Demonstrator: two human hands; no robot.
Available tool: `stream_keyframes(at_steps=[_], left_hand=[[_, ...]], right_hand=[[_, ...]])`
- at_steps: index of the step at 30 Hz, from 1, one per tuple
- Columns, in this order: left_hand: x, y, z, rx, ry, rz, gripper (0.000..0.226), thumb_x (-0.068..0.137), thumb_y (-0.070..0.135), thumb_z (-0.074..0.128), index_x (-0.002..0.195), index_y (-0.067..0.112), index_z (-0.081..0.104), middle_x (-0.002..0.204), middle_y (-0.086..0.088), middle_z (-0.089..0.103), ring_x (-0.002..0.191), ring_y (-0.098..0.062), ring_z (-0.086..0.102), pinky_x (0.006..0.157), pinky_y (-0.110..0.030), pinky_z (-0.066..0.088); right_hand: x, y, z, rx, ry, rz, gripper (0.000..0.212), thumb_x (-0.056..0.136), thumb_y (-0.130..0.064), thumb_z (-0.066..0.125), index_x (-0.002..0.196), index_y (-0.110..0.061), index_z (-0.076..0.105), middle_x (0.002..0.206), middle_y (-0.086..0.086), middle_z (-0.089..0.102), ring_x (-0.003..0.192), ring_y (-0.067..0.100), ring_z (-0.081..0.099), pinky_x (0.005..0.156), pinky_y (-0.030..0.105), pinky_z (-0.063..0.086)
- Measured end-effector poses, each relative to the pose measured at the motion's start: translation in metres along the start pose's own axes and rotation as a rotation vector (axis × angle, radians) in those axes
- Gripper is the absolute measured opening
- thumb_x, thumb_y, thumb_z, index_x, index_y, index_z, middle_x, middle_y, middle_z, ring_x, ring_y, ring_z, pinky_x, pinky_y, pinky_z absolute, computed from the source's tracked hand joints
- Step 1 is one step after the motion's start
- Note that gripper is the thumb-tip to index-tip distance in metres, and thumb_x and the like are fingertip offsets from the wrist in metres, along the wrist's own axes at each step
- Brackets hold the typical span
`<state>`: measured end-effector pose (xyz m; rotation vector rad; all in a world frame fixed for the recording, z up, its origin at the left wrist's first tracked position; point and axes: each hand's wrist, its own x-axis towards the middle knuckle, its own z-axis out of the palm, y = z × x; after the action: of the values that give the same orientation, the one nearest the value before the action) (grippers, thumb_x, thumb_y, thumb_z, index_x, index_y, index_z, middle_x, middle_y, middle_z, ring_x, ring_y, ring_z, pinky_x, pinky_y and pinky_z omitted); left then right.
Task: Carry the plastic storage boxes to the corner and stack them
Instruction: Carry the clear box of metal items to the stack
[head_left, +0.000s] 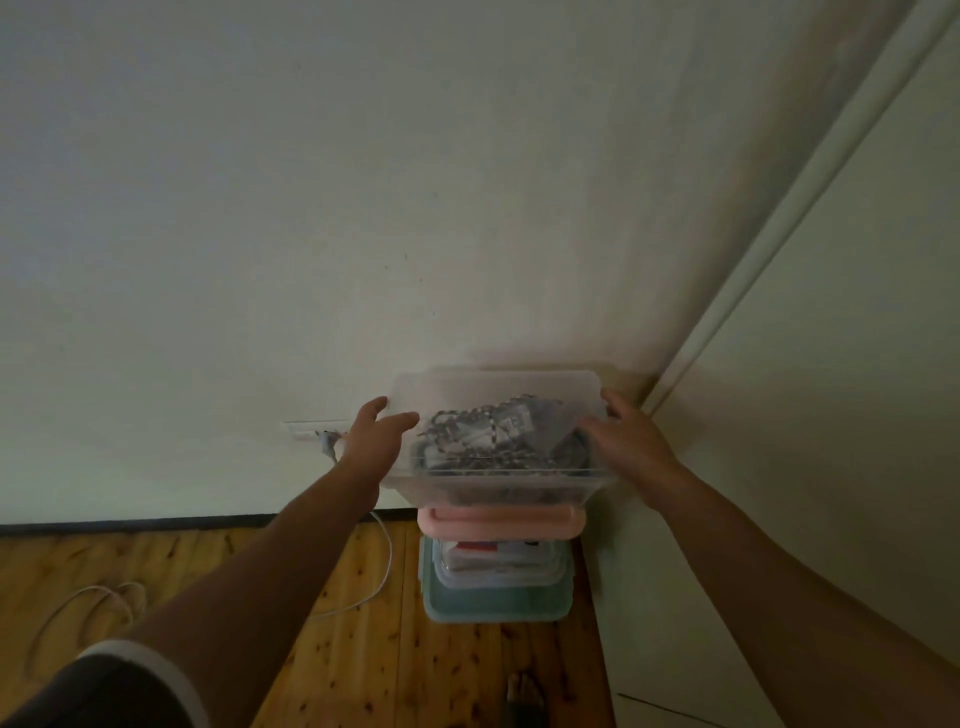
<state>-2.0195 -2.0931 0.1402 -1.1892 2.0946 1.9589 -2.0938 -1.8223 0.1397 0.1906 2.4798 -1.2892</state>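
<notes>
Item: clear box (498, 415), lidded, with tangled cords and dark bits inside
Place: in the corner, at the top of the stack, right over the pink box (501, 519); whether its base sits fully down cannot be told
Stack below: pink box, then smaller tubs (493, 569), then teal box (493, 605) on the floor (208, 582)
Left hand (376, 436): grips the clear box's left end, thumb over the lid, fingers round the side
Right hand (626, 436): grips the right end, fingers curled over the far corner
Around: wall (363, 208) behind, panel (831, 415) to the right, socket (306, 428) with a plug to the left, cable (387, 561) looping on the floor beside the stack, foot (524, 696) near its base
Risk, overhang: the clear box looks wider than the pink box, so if set off-centre it may tip once the hands let go
Risk, narrow middle: the tubs are smaller than the boxes above them, so a sideways push while seating could slide them and topple the column
Risk, load: the loose cords may shift and tilt the box
Risk, cable: it lies close to the teal box, so a step back may snag it and tug the plug
</notes>
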Motion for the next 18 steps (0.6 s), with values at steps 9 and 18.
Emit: stream_keyframes(at_steps=[9,18], left_hand=[[0.017,-0.013,0.008,-0.012,0.004,-0.034,0.062,0.088,0.021,0.065,0.144,0.019,0.039,0.136,-0.012,0.049,0.109,-0.027,0.052,0.091,-0.04,0.046],[0.024,-0.022,0.01,-0.037,-0.013,-0.08,0.063,0.089,0.021,0.065,0.145,0.018,0.037,0.131,-0.01,0.05,0.103,-0.023,0.05,0.083,-0.034,0.043]], right_hand=[[0.015,0.013,0.008,-0.034,-0.024,0.042,0.064,0.09,-0.039,0.06,0.148,-0.027,0.036,0.15,0.003,0.042,0.132,0.023,0.045,0.104,0.035,0.039],[0.019,0.015,0.013,-0.031,-0.058,0.07,0.053,0.091,-0.036,0.057,0.143,-0.029,0.044,0.142,0.0,0.051,0.122,0.023,0.052,0.1,0.042,0.045]])
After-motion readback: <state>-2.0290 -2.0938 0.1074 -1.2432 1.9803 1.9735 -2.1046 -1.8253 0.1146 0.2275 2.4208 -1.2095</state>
